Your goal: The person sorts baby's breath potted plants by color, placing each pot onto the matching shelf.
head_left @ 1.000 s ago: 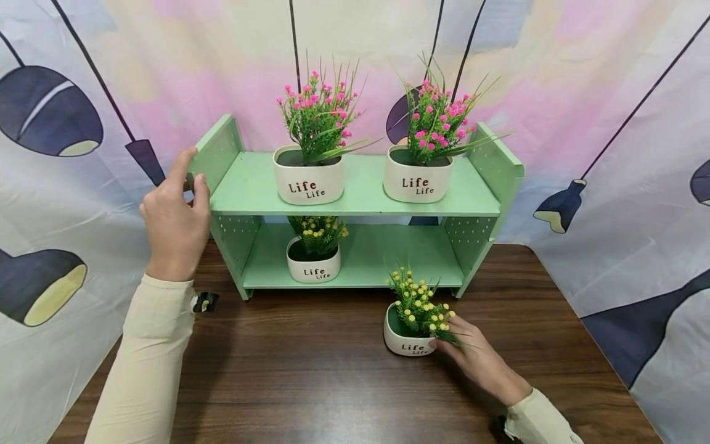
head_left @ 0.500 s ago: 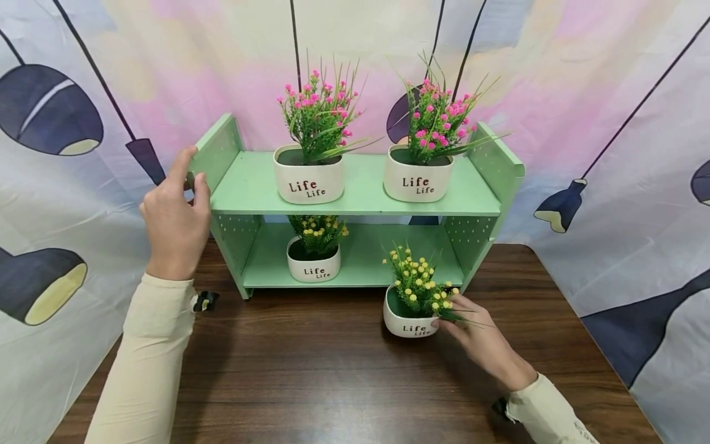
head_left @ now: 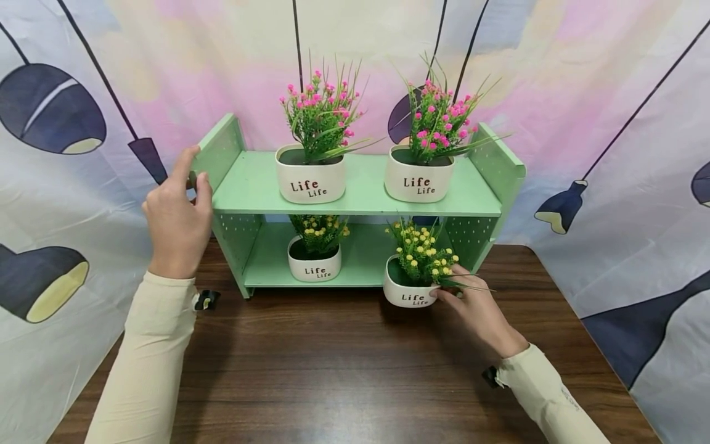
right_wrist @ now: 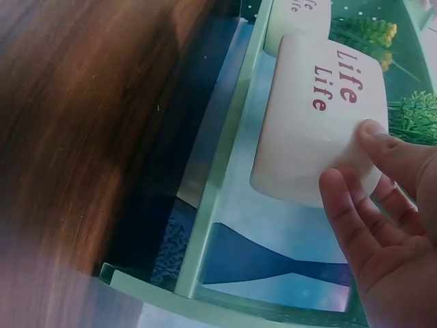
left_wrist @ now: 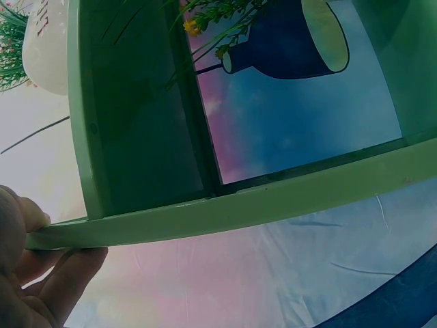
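Note:
My right hand grips the right end of a white pot with yellow flowers, lettered "Life". The pot hangs slightly tilted at the front edge of the lower shelf board; the right wrist view shows its pale wall between thumb and fingers. My left hand pinches the left side panel of the green two-tier shelf. Close up, the left fingers lie on one face of that panel, the thumb on the other. A second yellow-flowered pot stands on the lower board, at left.
Two white pots with pink flowers, the left pot and the right pot, stand on the top board. The shelf rests on a dark wooden table. Behind hangs a curtain printed with lamps.
My right hand has carried the yellow-flowered pot up and away from me, from above the table to the lower board's front edge. My left hand has kept its hold on the shelf.

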Available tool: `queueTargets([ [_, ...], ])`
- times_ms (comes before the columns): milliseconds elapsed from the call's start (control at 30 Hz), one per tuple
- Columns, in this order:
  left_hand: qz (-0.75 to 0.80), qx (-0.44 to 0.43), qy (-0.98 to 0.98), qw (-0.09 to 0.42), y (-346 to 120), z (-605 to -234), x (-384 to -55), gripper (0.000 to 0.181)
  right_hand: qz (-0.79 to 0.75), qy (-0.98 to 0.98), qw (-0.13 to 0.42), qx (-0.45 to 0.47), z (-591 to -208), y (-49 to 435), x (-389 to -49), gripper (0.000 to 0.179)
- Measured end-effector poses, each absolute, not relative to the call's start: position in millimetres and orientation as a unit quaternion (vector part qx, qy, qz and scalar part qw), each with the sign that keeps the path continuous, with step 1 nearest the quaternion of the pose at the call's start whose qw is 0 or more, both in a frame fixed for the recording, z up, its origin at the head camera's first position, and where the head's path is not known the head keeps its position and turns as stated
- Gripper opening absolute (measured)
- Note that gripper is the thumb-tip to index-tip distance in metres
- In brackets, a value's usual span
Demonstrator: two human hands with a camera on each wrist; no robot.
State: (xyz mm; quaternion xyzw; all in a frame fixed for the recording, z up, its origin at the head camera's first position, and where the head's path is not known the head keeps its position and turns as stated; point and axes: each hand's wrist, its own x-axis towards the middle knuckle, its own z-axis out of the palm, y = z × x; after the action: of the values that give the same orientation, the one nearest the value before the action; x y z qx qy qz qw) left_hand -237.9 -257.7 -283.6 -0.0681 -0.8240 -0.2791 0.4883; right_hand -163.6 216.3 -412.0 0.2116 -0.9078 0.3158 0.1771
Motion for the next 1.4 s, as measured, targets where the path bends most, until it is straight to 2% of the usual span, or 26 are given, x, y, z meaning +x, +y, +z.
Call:
queueTargets([
  [100,-0.279,-0.068,-0.824,0.489,-258,-284,-239,0.039,0.322,-0.912,0.161,0.199,-412,215,-171,0.016],
  [433,-0.278,-0.066,-0.825,0.487,-257,-283,-241,0.039,0.322,-0.909,0.172,0.201,-421,213,-197,0.011],
  [733,-0.279,-0.069,-0.822,0.491,-257,-284,-241,0.038,0.327,-0.914,0.155,0.183,-423,210,-212,0.005],
  [1400,-0.278,-0.068,-0.819,0.497,-259,-285,-242,0.038,0.351,-0.912,0.144,0.156,-421,206,-226,0.014],
])
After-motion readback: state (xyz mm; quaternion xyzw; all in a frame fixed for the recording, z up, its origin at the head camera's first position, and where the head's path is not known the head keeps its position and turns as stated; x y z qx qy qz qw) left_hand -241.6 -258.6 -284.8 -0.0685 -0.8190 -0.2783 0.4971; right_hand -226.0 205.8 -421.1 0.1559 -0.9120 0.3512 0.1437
